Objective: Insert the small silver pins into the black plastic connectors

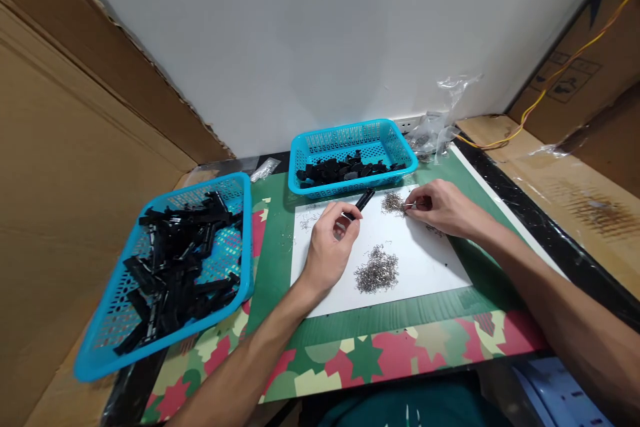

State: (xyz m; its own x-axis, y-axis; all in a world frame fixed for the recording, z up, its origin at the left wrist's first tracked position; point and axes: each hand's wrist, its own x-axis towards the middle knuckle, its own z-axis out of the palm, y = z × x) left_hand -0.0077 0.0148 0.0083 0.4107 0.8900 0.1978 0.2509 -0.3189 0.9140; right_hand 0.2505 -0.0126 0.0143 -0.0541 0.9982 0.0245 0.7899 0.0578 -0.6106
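The left hand (333,240) is gripping a black part (361,203); the right hand (437,207) is touching small metal pieces (393,203), its grip being unclear

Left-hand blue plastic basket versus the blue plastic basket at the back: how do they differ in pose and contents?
The left-hand blue plastic basket has its long side running away from the person; the back blue plastic basket lies lengthwise across the view. The left one holds long black parts in a tangled heap; the back one holds shorter black pieces in a low layer. Both are perforated and open-topped.
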